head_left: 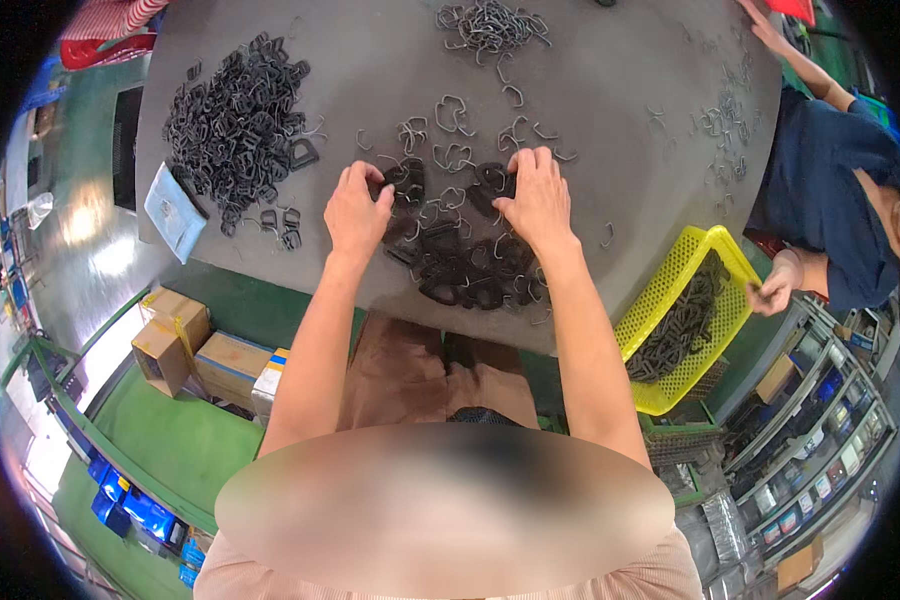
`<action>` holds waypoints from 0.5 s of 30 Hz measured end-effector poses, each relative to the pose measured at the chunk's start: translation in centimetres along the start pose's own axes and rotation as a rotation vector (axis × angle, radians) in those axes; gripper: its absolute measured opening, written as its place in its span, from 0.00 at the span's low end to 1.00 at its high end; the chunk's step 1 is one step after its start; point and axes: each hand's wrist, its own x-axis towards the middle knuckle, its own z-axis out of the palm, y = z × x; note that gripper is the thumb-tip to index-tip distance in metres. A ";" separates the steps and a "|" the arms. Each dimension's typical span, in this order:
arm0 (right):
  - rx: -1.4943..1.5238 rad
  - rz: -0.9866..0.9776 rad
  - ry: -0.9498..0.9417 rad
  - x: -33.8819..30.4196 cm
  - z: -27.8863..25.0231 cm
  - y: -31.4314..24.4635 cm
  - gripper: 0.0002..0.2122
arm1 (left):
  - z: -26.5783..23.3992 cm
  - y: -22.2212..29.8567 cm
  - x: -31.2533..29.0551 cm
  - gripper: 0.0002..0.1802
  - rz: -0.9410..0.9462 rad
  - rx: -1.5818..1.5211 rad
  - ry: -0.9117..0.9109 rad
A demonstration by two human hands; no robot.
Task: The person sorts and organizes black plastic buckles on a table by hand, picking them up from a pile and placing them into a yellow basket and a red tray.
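Note:
My left hand (358,212) has curled fingers, with thumb and fingertips at a black piece (407,182) on the grey table (370,90). Opposite it, my right hand (540,203) pinches another black piece (486,186). Their exact kind cannot be made out, since fingers cover part of each. Between my forearms, close to the table's near edge, lies a heap of dark pieces (465,265) mixed with bent metal wire hooks. More loose wire hooks (454,115) are scattered just beyond my hands.
Black plastic buckles (240,130) form a large pile at left, beside a pale blue packet (175,212). Wire hooks (495,28) are heaped at the far side. A yellow basket (705,245) of dark strips stands at right, by a co-worker (820,190). Cardboard boxes (170,340) sit lower left.

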 end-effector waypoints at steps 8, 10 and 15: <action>0.412 0.040 0.250 -0.6 -1.8 3.0 0.08 | -0.3 0.8 0.4 0.10 0.144 0.137 0.103; 0.617 0.276 0.129 -1.7 -3.1 3.6 0.09 | -1.2 1.4 0.0 0.10 0.140 0.145 0.097; 0.537 0.377 0.235 -6.2 -4.7 6.8 0.11 | -2.5 6.7 -1.0 0.09 0.108 0.016 -0.054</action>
